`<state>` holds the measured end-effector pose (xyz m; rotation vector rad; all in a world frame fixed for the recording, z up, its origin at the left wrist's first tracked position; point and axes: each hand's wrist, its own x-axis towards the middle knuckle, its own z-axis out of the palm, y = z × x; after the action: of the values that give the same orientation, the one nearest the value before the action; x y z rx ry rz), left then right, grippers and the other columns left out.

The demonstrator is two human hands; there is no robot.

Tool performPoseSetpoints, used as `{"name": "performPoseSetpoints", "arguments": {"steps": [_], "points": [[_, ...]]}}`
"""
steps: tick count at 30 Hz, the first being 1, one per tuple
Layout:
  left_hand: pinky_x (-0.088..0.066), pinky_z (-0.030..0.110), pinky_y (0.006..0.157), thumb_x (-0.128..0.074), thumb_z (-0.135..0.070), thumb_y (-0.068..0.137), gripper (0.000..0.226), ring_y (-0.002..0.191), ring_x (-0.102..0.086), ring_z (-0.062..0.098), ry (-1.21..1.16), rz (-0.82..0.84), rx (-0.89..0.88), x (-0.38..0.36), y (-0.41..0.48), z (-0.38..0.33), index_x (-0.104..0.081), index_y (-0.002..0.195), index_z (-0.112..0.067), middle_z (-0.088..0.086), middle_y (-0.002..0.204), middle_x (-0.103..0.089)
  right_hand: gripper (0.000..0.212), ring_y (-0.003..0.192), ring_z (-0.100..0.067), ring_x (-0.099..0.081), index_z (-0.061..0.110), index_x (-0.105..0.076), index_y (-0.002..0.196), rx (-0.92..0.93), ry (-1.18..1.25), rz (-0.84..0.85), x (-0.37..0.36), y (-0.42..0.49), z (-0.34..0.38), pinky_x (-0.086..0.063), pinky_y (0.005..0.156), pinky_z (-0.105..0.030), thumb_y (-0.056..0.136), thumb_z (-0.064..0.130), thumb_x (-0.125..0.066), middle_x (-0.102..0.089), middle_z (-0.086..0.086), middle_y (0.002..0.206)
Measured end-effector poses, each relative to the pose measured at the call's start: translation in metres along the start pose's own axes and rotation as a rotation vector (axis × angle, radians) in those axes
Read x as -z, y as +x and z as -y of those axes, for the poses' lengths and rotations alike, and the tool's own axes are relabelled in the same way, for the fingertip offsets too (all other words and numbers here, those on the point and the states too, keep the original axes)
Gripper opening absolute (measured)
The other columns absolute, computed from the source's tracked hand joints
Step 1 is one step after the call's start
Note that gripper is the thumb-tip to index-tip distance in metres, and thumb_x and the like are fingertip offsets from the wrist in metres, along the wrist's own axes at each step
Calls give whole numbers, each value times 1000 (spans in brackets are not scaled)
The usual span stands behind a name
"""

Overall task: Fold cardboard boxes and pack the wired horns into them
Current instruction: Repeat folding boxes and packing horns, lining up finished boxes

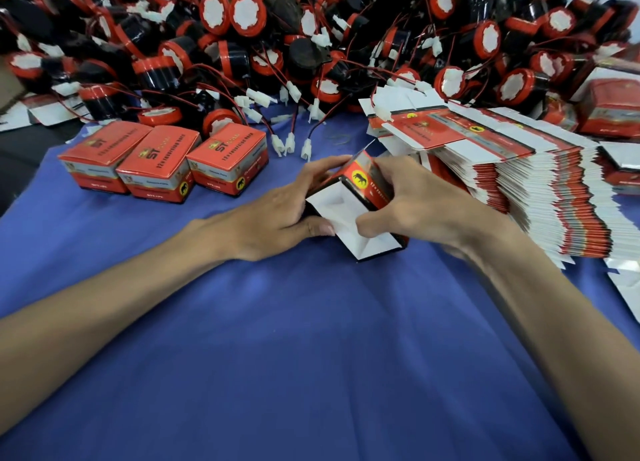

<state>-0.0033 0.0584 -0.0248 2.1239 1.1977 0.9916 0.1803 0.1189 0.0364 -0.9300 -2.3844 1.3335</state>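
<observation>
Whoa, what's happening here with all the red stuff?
A person is folding a small red box. The left hand and right hand both grip it above the blue cloth, its white end flaps not yet shut. Three closed boxes stand left, a stack of flat boxes lies right, and a heap of wired horns sits behind.

Near half of table [311, 374]: bare blue cloth, wide open. Far side blocked edge to edge by horn pile [277, 45]. Left: row of 3 closed boxes [162, 163]. Right: flat-box stack [540, 197]. Gap btwn them narrow, taken by loose wire plugs [287, 145] and half-folded box [356, 201].
</observation>
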Motion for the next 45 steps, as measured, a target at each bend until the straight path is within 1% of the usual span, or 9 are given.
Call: {"name": "performPoseSetpoints", "arguments": {"steps": [5, 9, 14, 18, 26, 30, 34, 38, 45], "points": [[-40, 16, 100, -44, -57, 90, 65, 121, -48, -6, -75, -68, 37, 1, 1, -4, -15, 140, -27, -16, 136, -41, 48, 77, -20, -59, 2, -59, 99, -40, 153, -3, 2, 2, -3, -46, 72, -35, 53, 12, -67, -61, -9, 85], [-44, 17, 96, -43, -64, 87, 64, 117, -51, -5, -93, -173, 103, 7, 1, -5, -28, 137, -29, -20, 131, -46, 43, 102, -33, -65, 10, -57, 107, -80, 239, -7, -1, 5, -4, -52, 92, -51, 68, 0, -73, -66, -20, 110], [-44, 19, 97, -45, -59, 88, 64, 121, -52, -1, -154, -150, 96, 6, 1, -5, -28, 139, -24, -13, 135, -46, 53, 86, -29, -65, 1, -62, 105, -81, 319, -24, -3, 5, -5, -52, 75, -41, 52, 10, -68, -67, -23, 100], [-42, 17, 97, -47, -43, 89, 60, 122, -50, -3, -218, -147, 106, 5, 2, -2, -28, 139, -16, -10, 137, -44, 53, 91, -34, -62, -3, -61, 106, -78, 440, -17, -3, 5, -10, -47, 79, -45, 54, 3, -67, -62, -31, 112], [-40, 16, 99, -50, -57, 85, 68, 118, -51, -1, -241, -153, 143, 12, 4, -1, -30, 139, -21, -8, 133, -49, 41, 93, -23, -69, 11, -68, 102, 28, 636, 63, 4, 6, -15, -57, 77, -32, 62, 0, -71, -73, -10, 98], [-38, 13, 98, -49, -34, 95, 50, 122, -49, -5, -274, -140, 189, 12, 3, 1, -29, 140, -24, -10, 135, -48, 40, 90, -20, -69, 14, -67, 100, 74, 642, 49, 3, 6, -15, -56, 75, -30, 63, -1, -71, -73, -6, 95], [-38, 15, 98, -42, -17, 96, 46, 121, -49, -2, -304, -176, 212, 13, 1, 0, -31, 140, -24, -9, 135, -49, 58, 103, -31, -65, 7, -61, 116, 81, 576, -15, -3, 8, -16, -54, 87, -40, 60, 1, -74, -69, -17, 111], [-40, 17, 97, -42, -14, 94, 47, 122, -51, 1, -321, -176, 199, 12, 0, -3, -33, 140, -21, -9, 134, -50, 62, 98, -29, -66, 7, -59, 116, 101, 513, -76, -6, 9, -14, -55, 83, -37, 57, 4, -76, -69, -15, 106], [-47, 22, 91, -57, -39, 81, 62, 114, -57, 4, -285, -199, 188, 8, -1, -5, -35, 136, -21, -7, 128, -50, 67, 89, -10, -68, 33, -50, 105, 116, 209, -179, -26, 9, -11, -59, 77, -31, 50, 29, -88, -67, 6, 100]]}}
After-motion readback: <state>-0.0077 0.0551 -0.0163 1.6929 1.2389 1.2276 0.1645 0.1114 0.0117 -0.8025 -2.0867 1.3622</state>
